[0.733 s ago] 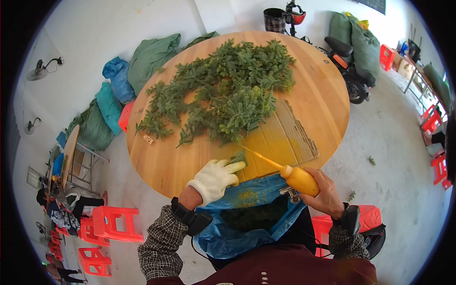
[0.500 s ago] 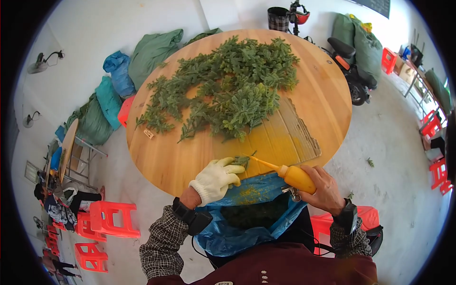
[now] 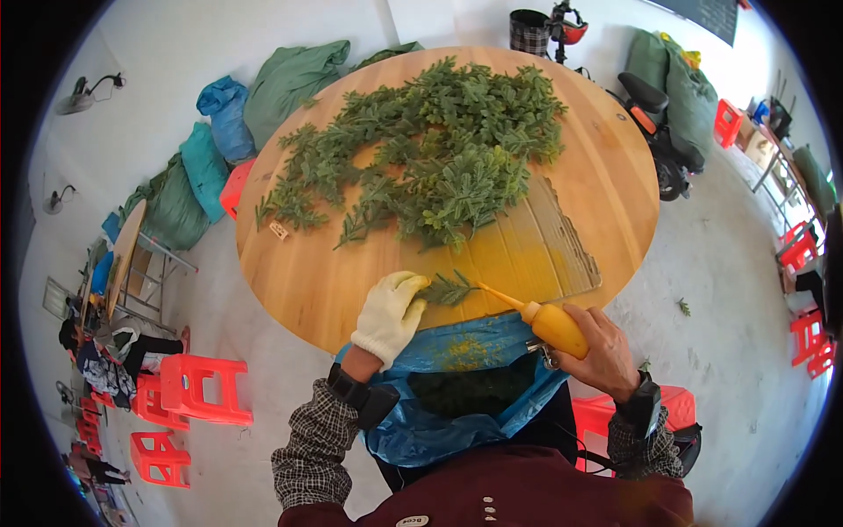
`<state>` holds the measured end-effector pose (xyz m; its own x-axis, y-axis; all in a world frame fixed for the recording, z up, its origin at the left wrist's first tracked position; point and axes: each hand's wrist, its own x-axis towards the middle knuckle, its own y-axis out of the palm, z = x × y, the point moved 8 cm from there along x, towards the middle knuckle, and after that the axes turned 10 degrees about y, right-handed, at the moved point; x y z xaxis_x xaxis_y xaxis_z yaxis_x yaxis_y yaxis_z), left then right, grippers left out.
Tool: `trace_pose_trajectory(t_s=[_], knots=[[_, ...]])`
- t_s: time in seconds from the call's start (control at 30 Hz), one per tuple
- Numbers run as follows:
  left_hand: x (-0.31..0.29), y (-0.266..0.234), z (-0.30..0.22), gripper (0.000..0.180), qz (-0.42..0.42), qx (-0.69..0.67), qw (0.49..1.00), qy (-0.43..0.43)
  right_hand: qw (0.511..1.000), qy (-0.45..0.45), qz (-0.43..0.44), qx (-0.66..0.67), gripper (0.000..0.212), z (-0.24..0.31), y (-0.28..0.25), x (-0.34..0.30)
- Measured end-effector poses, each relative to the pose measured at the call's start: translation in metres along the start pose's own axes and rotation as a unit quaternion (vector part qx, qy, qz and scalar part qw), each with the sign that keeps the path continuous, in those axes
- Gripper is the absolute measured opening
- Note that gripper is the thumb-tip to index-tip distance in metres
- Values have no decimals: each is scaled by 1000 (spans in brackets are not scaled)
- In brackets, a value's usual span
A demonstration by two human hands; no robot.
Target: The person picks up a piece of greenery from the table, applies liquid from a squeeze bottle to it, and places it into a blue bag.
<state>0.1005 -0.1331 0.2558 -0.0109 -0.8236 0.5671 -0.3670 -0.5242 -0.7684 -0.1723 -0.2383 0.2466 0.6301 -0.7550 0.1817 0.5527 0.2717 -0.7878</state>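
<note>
My left hand, in a cream knit glove, pinches one end of a small green fir sprig. The other end of the sprig points right, at the tip of a long yellow nozzle. That nozzle belongs to a yellow squeeze bottle, which my bare right hand grips by its body. A shiny metal fitting shows beneath the bottle; what it joins is hidden. Below both hands an open blue plastic bag lies over my lap, dark green stuff inside and yellow specks on its upper edge.
Green fir sprigs cover much of the round wooden table. A yellow-stained cardboard sheet lies near its front edge. Red stools, stuffed sacks and a parked scooter stand around it.
The sprig has swung clear of my gloved fingers and shows more of its length, its right end by the nozzle tip. The whole view has shifted slightly.
</note>
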Motion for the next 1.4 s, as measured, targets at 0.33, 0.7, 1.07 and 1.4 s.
trace_pose_trajectory(t_s=[0.33, 0.7, 1.07, 1.4], knots=[[-4, 11, 27, 21, 35, -56, 998, 23, 996, -84, 29, 20, 62, 20, -1, -11], [-37, -32, 17, 39, -141, 93, 981, -93, 999, -41, 35, 2, 62, 19, 3, -9], [-7, 7, -5, 34, -22, 95, 991, -87, 999, -49, 23, 0, 59, 21, -1, -5], [-5, 22, 9, 27, 36, 75, 996, -22, 997, -79, 21, -12, 59, 26, -3, -6]])
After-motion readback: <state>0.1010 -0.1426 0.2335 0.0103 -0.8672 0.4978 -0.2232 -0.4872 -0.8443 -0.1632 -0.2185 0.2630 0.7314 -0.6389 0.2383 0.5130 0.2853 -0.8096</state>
